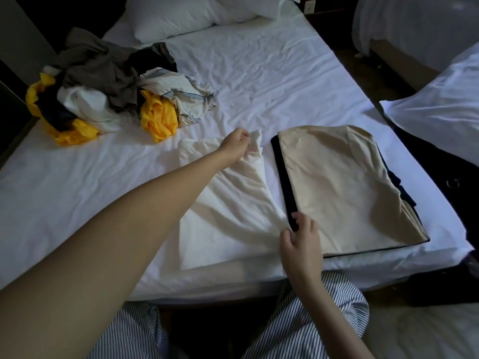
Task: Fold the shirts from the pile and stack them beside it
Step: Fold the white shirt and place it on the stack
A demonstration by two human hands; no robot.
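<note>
Striped trousers [298, 322] sat lowest. My left hand [236, 144] pinched the white shirt [220, 218] at centre; my right hand [300, 240] curled where shirt met stack [337, 182], hold unclear. Pile [103, 86] lay upper left, pillows [171, 19] beyond.

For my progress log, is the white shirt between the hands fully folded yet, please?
Only partly folded: the white shirt lies rumpled, left hand pinching its far edge, right hand at its near corner.

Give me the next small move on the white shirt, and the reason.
Probably swing the raised edge leftward and lay it over the white shirt. The left hand pinches its far end, the right hand seems to grip its near end beside the folded stack, and the cloth between them is lifted and creased, not yet flat.
</note>
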